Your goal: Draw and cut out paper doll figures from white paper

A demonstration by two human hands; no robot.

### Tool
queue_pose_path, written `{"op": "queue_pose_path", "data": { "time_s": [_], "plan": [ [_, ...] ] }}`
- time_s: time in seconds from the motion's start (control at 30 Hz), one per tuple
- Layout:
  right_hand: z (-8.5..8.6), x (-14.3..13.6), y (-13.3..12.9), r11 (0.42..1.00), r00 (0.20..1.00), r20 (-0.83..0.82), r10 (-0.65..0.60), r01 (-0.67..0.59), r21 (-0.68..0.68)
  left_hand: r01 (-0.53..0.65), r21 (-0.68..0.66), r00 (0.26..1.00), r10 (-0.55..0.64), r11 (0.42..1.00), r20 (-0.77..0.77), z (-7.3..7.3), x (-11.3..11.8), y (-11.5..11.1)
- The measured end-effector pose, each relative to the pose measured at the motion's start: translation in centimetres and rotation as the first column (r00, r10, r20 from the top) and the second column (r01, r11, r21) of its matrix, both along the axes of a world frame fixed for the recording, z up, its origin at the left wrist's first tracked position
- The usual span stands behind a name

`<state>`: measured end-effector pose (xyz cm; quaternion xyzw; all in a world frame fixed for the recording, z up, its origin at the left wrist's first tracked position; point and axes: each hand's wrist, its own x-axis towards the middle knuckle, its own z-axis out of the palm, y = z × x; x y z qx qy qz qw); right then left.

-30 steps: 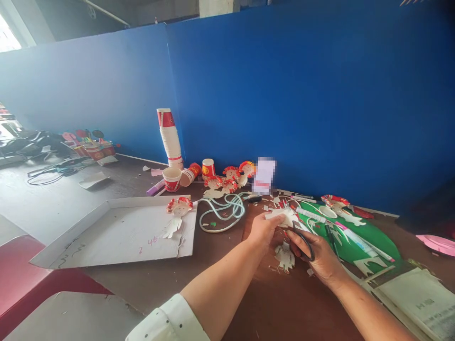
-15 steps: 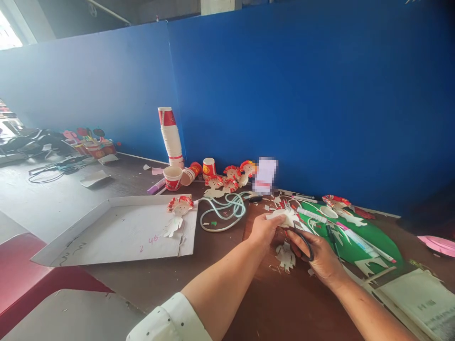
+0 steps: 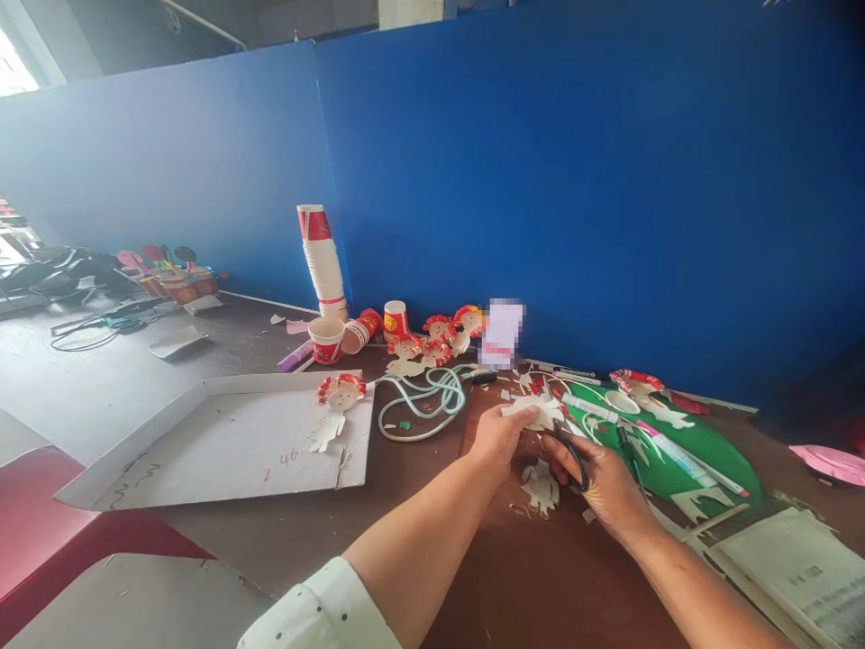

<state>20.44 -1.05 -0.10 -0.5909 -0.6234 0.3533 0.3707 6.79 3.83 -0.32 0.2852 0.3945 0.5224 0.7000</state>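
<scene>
My left hand [image 3: 500,437] pinches a white paper cutout [image 3: 541,412] between thumb and fingers. In my right hand [image 3: 605,487] are black-handled scissors [image 3: 576,461], with the blades at the right edge of that cutout. Another white cutout [image 3: 541,487] lies on the brown table just below my hands, among small paper scraps. Right of my hands is a green round sheet [image 3: 733,451] with markers [image 3: 682,455] and paper strips on it.
A white tray [image 3: 223,442] holding a red-haired paper figure [image 3: 341,392] stands left. Behind are a cup stack [image 3: 323,266], loose cups, more paper figures [image 3: 439,329], a coiled cable [image 3: 432,406] and a blue partition [image 3: 574,180]. A cloth-like bag [image 3: 797,559] lies right.
The scissors and my right hand have shifted slightly left and down in view. The cutout in my left hand has turned a little. The whole view has moved slightly.
</scene>
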Motion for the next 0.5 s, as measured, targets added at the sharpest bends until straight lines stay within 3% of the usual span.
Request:
{"op": "queue_pose_path", "data": {
  "time_s": [0.17, 0.33, 0.5],
  "plan": [
    [-0.7, 0.2, 0.5, 0.987, 0.949, -0.271, -0.158, 0.153, -0.039, -0.024, 0.029, 0.999, 0.023, 0.999, 0.038, 0.2, -0.4, 0.3],
    [-1.2, 1.0, 1.2, 0.981, 0.917, -0.369, -0.153, 0.185, 0.051, -0.021, 0.037, 0.999, 0.022, 0.999, -0.024, 0.2, -0.5, 0.5],
    [-1.0, 1.4, 1.3, 0.973, 0.864, -0.471, -0.176, 0.226, 0.051, 0.017, 0.028, 0.998, -0.015, 0.999, -0.059, 0.5, -0.1, -0.1]
  ]
}}
